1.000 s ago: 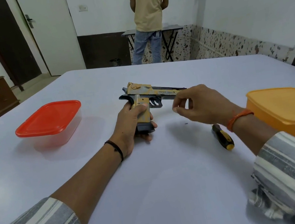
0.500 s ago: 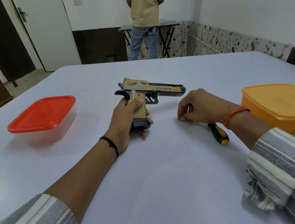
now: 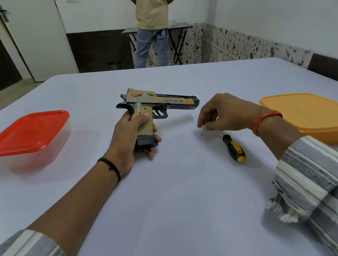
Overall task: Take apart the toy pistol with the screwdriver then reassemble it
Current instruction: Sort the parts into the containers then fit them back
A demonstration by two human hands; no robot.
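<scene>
The left hand grips the toy pistol by its grip, mid-tabletop. The right hand pinches something tiny beside the screwdriver. The pistol is likely light, rigid plastic; hold the grip.

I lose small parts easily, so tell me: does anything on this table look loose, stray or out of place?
One thing: tiny dark specks, perhaps screws, lie bare on the white table under the right hand's fingertips, not in a container. Too small to identify. The yellow-and-black toy pistol, gripped by the left hand, looks whole.

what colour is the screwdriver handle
Black and yellow, seen in the head view: screwdriver.
</scene>
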